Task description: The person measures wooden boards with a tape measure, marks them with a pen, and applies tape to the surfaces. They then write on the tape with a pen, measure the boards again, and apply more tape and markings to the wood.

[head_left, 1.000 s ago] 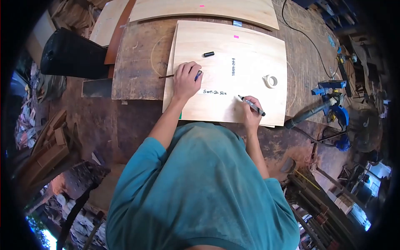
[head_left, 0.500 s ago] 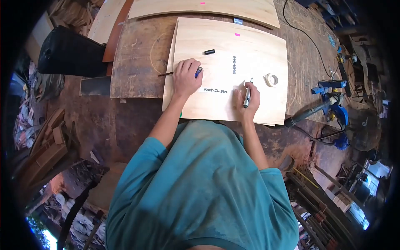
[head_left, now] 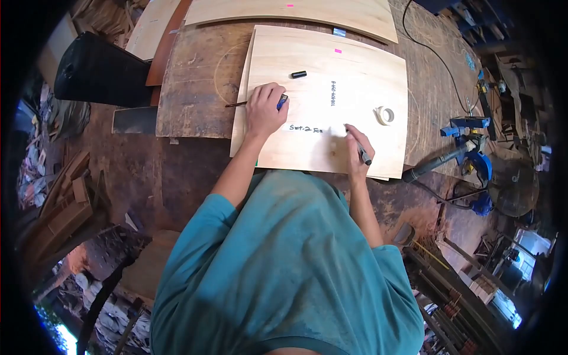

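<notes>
Pale plywood, a panel [head_left: 296, 151] at the upper centre of my head-camera feed, lies beneath both hands, and right of centre I see the right hand [head_left: 355, 152] clamped on a marker pen [head_left: 365, 156], its tip near the black handwriting [head_left: 305, 129]. Left of centre, the left hand [head_left: 266, 112] curls over a blue-and-black object [head_left: 283, 102], though I cannot tell whether its fingers grip it; a black cap [head_left: 299, 74] lies above, and a tape roll [head_left: 385, 115] sits farther right.

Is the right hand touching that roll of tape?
Apart. The head view shows a strip of bare board between the right hand and the tape roll.
</notes>
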A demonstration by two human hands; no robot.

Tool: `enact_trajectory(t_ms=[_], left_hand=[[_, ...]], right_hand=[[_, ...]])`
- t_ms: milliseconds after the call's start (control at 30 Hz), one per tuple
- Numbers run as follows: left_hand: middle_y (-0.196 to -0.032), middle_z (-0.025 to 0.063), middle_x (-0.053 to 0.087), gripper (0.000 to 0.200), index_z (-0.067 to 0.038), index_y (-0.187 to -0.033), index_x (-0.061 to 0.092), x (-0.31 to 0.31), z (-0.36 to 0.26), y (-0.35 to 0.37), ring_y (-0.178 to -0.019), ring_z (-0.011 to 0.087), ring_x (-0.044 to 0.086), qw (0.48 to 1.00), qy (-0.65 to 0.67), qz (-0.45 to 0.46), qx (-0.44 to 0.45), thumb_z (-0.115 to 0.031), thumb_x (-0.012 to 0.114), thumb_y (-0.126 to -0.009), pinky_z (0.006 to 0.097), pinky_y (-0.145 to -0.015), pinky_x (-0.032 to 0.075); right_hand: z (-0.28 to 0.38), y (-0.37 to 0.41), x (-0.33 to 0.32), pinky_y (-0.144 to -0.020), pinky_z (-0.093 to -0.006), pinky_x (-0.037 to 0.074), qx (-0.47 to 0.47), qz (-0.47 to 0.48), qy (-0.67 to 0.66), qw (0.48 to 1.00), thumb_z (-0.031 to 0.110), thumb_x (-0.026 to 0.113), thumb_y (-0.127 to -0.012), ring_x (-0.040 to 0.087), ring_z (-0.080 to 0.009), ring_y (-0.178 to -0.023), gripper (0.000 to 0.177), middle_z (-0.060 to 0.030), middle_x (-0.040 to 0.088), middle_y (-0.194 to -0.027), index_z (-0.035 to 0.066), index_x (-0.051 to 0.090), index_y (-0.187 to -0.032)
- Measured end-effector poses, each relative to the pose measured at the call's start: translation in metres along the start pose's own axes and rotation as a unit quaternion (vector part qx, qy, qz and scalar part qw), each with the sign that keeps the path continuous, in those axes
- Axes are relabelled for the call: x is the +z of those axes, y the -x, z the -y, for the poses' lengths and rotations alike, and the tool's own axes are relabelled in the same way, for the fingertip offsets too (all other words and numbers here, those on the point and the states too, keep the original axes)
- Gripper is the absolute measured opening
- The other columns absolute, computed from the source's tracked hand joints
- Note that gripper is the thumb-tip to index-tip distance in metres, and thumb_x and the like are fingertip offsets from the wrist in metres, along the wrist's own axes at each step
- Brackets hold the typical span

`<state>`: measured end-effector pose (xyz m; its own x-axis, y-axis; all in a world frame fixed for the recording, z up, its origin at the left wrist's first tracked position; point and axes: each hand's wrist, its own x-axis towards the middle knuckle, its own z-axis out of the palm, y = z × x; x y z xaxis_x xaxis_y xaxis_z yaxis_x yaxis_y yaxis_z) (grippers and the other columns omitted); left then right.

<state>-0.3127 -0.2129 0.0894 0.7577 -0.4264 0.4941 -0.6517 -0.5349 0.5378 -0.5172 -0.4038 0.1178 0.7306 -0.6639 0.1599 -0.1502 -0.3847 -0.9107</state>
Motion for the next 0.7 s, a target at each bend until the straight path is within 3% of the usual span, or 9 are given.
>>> enact_trajectory(t_ms=[100, 167, 233, 333, 567, 700], left_hand=[[-0.110, 0.0050, 0.068, 0.024, -0.011, -0.104, 0.069, 0.000, 0.001, -0.001, -0.106, 0.0311, 0.064, 1.000, 0.000, 0.002, -0.003, -0.015, 0.080, -0.082, 0.0436, -0.090, 0.054], [-0.110, 0.0051, 0.068, 0.024, -0.011, -0.104, 0.069, 0.000, 0.000, 0.000, -0.106, 0.0311, 0.064, 1.000, 0.001, -0.001, -0.002, -0.015, 0.079, -0.082, 0.0436, -0.090, 0.054], [-0.110, 0.0051, 0.068, 0.024, -0.011, -0.104, 0.069, -0.001, 0.000, 0.000, -0.106, 0.0310, 0.064, 1.000, 0.000, -0.002, -0.001, -0.015, 0.079, -0.082, 0.0436, -0.089, 0.054], [-0.110, 0.0051, 0.068, 0.023, -0.011, -0.103, 0.069, -0.001, 0.001, -0.001, -0.106, 0.0310, 0.064, 1.000, 0.000, 0.002, -0.001, -0.015, 0.079, -0.082, 0.0433, -0.089, 0.054], [-0.110, 0.0051, 0.068, 0.023, -0.012, -0.102, 0.069, -0.001, 0.001, -0.001, -0.105, 0.0309, 0.064, 1.000, 0.002, 0.000, -0.001, -0.015, 0.079, -0.082, 0.0437, -0.089, 0.054], [-0.111, 0.0051, 0.068, 0.023, -0.012, -0.103, 0.069, 0.000, 0.002, -0.001, -0.105, 0.0309, 0.064, 1.000, 0.003, -0.003, 0.000, -0.016, 0.079, -0.082, 0.0436, -0.089, 0.054]], right_hand=[[-0.002, 0.008, 0.003, -0.085, -0.0311, 0.054, 0.004, 0.038, -0.048, 0.998, 0.007, 0.065, -0.097, 0.070, -0.0210, -0.090, 0.024, -0.0137, 0.076, -0.097, -0.002, 0.077, -0.115], [-0.007, 0.011, 0.009, -0.080, -0.0282, 0.053, 0.016, 0.037, -0.062, 0.997, 0.006, 0.065, -0.096, 0.068, -0.0160, -0.083, 0.023, -0.0091, 0.075, -0.092, -0.002, 0.077, -0.114], [-0.005, 0.015, 0.012, -0.074, -0.0245, 0.052, 0.102, 0.040, -0.086, 0.990, 0.006, 0.067, -0.095, 0.064, -0.0095, -0.078, 0.020, -0.0042, 0.073, -0.089, -0.001, 0.076, -0.111], [-0.006, 0.015, 0.017, -0.071, -0.0219, 0.050, 0.135, 0.009, -0.112, 0.985, 0.007, 0.070, -0.093, 0.061, -0.0054, -0.076, 0.017, -0.0009, 0.071, -0.087, -0.001, 0.073, -0.108], [-0.017, 0.014, 0.025, -0.069, -0.0223, 0.049, 0.115, 0.017, -0.095, 0.989, 0.008, 0.073, -0.092, 0.059, -0.0051, -0.073, 0.017, -0.0004, 0.069, -0.082, -0.002, 0.072, -0.106], [-0.012, 0.015, 0.024, -0.067, -0.0219, 0.048, 0.157, 0.017, -0.082, 0.984, 0.009, 0.072, -0.092, 0.057, -0.0047, -0.072, 0.017, 0.0004, 0.068, -0.080, -0.002, 0.073, -0.105]])
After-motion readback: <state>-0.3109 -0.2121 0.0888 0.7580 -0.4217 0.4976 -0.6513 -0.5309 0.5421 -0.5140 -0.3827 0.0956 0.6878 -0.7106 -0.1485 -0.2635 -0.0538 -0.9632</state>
